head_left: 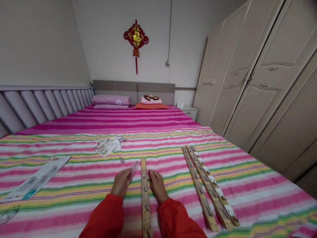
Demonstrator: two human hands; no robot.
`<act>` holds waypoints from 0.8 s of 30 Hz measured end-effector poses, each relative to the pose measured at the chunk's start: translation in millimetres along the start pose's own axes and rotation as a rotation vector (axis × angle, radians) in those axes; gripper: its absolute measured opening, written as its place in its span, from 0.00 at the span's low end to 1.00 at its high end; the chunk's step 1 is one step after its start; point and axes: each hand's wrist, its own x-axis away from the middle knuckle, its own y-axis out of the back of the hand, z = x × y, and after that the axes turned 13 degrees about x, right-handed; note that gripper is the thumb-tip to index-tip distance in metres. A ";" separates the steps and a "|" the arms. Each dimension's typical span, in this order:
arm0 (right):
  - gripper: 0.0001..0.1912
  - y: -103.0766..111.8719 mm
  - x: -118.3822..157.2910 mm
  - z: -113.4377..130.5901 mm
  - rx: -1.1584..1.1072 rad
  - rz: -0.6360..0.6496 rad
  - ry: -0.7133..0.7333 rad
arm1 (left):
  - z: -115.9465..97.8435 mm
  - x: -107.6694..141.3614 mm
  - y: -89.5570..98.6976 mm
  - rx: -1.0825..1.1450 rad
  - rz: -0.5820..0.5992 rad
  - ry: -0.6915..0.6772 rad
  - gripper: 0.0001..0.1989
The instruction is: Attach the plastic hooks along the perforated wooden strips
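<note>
A narrow wooden strip [144, 185] with metal hooks and small holes lies lengthwise in front of me on the striped sheet. To its left, my left hand [122, 181] pinches a small translucent plastic piece [135, 166], perhaps a little bag. My right hand [158, 185] is at the strip's right side, thumb and fingers closed close to its edge. Whatever those fingertips hold is too small to make out. Just beyond my left hand lies another small clear piece [122, 161].
More hooked wooden strips [198, 180] lie at right, with white round pieces [212, 179] along one. A pile of clear packets [109, 145] sits farther back. At left are a long packaged card [39, 178] and thin wire-like loops [9, 213]. A wardrobe [247, 82] stands right of the bed.
</note>
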 end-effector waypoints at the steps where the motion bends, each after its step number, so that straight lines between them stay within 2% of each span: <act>1: 0.21 0.2 0.0 -1.2 -0.030 0.006 -0.017 | 1.7 2.8 -4.1 0.037 0.021 0.019 0.06; 5: 0.20 1.0 -0.5 -3.9 -0.172 0.009 -0.077 | 4.4 10.7 -14.0 0.081 0.080 0.057 0.07; 13: 0.20 5.5 0.2 3.1 -0.342 0.021 -0.187 | 4.9 18.9 -27.6 0.182 0.021 0.189 0.10; 17: 0.17 7.6 0.2 7.6 -0.380 0.016 -0.177 | 9.3 19.9 -29.2 0.180 0.047 0.194 0.06; 20: 0.16 10.0 -1.7 11.7 -0.424 0.021 -0.181 | 10.9 18.9 -24.8 0.066 0.095 0.079 0.04; 24: 0.15 13.2 -5.1 19.8 -0.470 0.060 -0.194 | 6.5 17.5 -20.4 -0.266 0.182 -0.216 0.09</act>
